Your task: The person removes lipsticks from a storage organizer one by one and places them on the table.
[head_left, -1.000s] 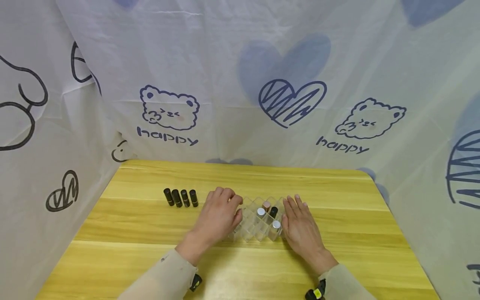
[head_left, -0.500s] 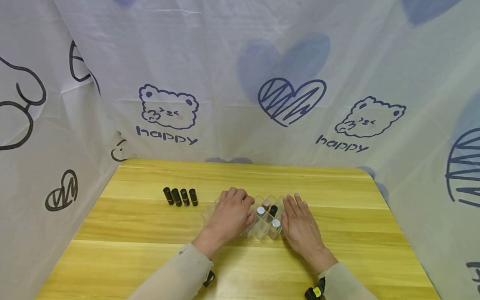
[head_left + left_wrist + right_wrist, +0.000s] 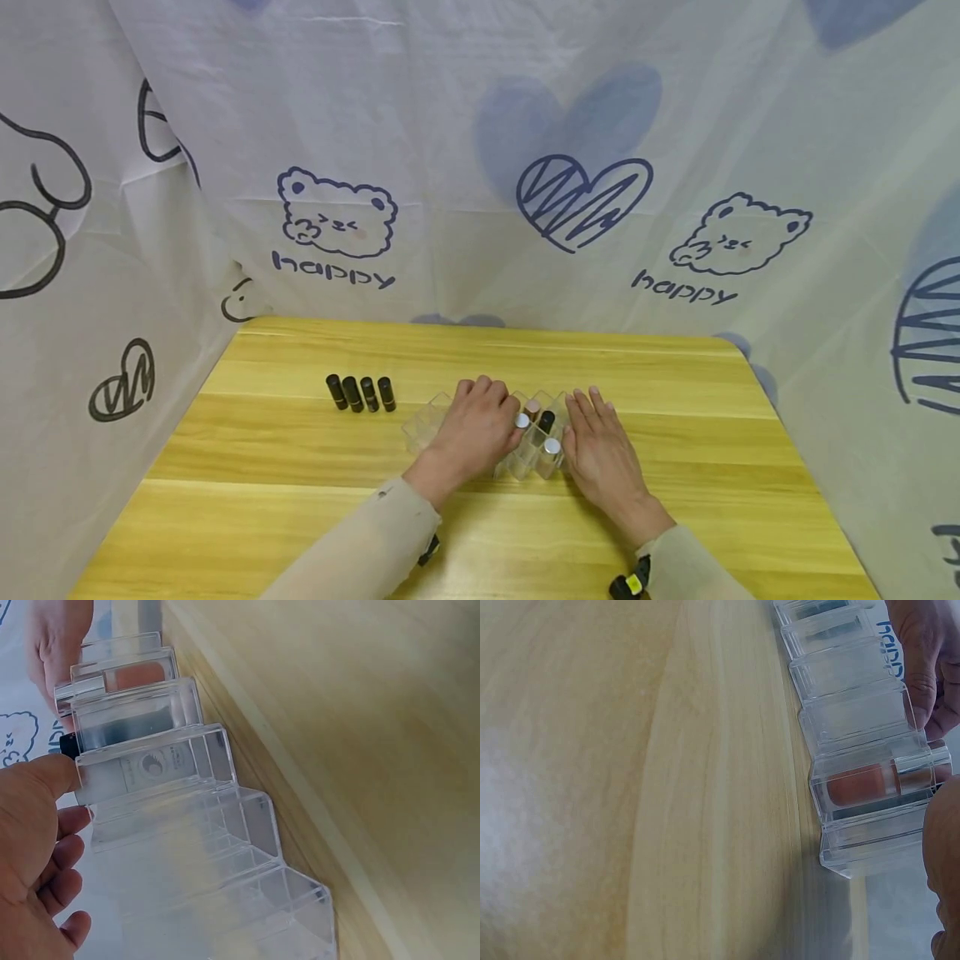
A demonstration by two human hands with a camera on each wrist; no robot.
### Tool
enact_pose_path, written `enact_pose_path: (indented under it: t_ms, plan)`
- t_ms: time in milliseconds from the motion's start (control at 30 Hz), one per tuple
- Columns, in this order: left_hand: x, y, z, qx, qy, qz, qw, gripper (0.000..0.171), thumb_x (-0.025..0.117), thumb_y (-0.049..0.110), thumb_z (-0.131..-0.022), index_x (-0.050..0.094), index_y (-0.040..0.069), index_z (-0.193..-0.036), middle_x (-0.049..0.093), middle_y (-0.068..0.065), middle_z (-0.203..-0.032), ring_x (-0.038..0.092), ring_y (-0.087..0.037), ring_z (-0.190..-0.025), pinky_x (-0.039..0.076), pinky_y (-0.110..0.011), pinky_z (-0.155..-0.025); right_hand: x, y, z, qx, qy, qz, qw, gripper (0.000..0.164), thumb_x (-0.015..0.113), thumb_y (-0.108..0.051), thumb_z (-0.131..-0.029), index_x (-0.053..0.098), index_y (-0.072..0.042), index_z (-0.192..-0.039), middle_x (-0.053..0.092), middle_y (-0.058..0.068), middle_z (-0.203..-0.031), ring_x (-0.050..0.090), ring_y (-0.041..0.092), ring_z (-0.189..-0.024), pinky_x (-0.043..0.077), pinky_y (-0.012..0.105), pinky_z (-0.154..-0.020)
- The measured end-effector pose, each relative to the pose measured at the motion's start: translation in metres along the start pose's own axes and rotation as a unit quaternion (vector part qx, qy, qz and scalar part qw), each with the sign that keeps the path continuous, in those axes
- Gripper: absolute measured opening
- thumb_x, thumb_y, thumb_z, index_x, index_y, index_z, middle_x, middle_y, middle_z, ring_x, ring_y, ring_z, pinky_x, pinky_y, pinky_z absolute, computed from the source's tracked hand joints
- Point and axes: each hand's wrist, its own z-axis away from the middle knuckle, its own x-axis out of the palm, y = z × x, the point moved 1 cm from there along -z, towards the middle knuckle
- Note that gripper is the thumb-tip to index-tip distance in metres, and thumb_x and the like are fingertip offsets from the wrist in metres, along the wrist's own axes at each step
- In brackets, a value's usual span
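A clear plastic organizer (image 3: 424, 427) with zigzag compartments stands mid-table. My left hand (image 3: 476, 423) reaches over it, fingers curled and thumb at the silver cap of a small bottle (image 3: 521, 421). The left wrist view shows this bottle's clear, labelled body (image 3: 154, 766) inside a compartment, its cap covered by my thumb. My right hand (image 3: 603, 454) rests with straight fingers along the organizer's right end. Near it stand a black-capped bottle (image 3: 547, 422), a pinkish-capped one (image 3: 532, 409) and a silver-capped bottle (image 3: 552, 447) whose reddish-brown body (image 3: 857, 784) shows in the right wrist view.
Several black lipstick tubes (image 3: 360, 395) stand in a row at the back left of the wooden table (image 3: 480, 542). A white cloth (image 3: 450, 125) with printed hearts and bears hangs behind and beside the table.
My left hand has moved right along the organizer, from its left part to the silver-capped bottle. The organizer's left compartments have come into view. My right hand has stayed at the right end.
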Motion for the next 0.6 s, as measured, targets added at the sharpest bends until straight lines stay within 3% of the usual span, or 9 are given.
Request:
enact_pose_path:
  t_ms: [300, 600]
  plan:
    - [-0.0015, 0.0028, -0.0024, -0.006, -0.006, -0.003, 1.0000, 0.030, 0.063, 0.046, -0.103, 0.074, 0.019, -0.100, 0.064, 0.003, -0.098, 0.055, -0.021, -0.095, 0.045, -0.043, -0.091, -0.0011, -0.0014, -0.0002, 0.006, -0.005, -0.007, 1.000, 0.050, 0.045, -0.023, -0.112, 0.049, 0.004, -0.153, 0.047, 0.023, -0.160, 0.031, 0.041, -0.157, 0.027, 0.057, -0.126]
    - [-0.0023, 0.0041, -0.0034, -0.008, -0.022, 0.000, 0.9997, 0.030, 0.061, 0.046, -0.104, 0.075, 0.019, -0.104, 0.065, 0.003, -0.099, 0.055, -0.021, -0.096, 0.045, -0.043, -0.092, 0.0005, -0.0007, -0.0004, 0.000, 0.001, 0.006, 1.000, 0.050, 0.046, -0.023, -0.111, 0.050, 0.005, -0.153, 0.048, 0.023, -0.159, 0.033, 0.041, -0.156, 0.028, 0.057, -0.125]
